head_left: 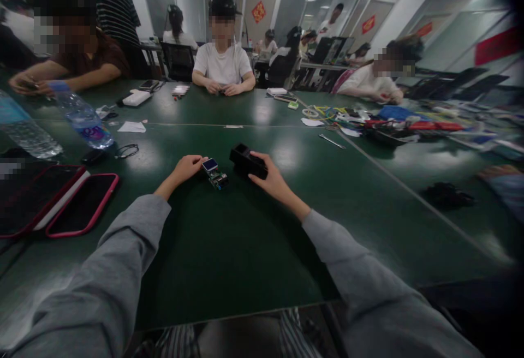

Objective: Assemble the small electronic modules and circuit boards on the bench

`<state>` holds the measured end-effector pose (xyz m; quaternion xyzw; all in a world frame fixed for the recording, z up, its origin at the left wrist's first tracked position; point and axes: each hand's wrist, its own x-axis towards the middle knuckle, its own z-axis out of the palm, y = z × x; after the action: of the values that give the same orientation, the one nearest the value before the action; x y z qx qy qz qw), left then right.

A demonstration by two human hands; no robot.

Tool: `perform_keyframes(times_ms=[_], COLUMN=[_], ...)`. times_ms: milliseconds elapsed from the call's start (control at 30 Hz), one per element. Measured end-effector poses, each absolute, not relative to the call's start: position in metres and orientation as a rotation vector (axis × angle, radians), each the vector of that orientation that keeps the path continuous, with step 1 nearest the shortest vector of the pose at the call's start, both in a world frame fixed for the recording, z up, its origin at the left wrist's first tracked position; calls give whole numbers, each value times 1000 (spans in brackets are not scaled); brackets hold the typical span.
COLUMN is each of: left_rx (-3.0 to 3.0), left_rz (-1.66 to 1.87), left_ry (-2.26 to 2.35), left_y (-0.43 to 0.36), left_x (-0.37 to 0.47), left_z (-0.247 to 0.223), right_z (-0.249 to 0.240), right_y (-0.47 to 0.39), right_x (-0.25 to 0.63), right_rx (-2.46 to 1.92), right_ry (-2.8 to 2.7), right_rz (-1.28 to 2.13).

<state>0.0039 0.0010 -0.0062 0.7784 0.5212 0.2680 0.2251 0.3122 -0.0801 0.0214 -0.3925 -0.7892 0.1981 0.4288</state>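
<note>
PCB L of case | phone far L | wrench R, bhd

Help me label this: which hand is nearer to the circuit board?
Left. The left hand has its fingers at the left end of the circuit board; the right hand is off to the board's right, holding the black case.

Bottles stand left; a wrench lies near tangled cables.
</note>
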Motion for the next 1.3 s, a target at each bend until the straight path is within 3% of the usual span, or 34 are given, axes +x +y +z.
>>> perform_keyframes(times_ms=[200,367,633,833,1067,1300], left_rx=[2116,2087,2060,2055,2042,1904], left_rz=[768,759,725,729,751,772], left_ry=[1460,1405,1395,1391,1386,1341], left_y=[-2,-3,-3,-1,0,-2], left_x=[5,6,8,7,8,8], left_z=[-3,0,5,3,1,3], right_z=[15,10,-17,3,9,14], right_y=[-78,-60,-23,-50,-86,-81], right_x=[257,294,331,313,286,279], right_rx=[-926,-1054,-1296,-1258,-1107,-996], right_ry=[-1846,-1645,-1824,-1781,-2231,-2316], right_rz=[426,301,284,-59,135,302])
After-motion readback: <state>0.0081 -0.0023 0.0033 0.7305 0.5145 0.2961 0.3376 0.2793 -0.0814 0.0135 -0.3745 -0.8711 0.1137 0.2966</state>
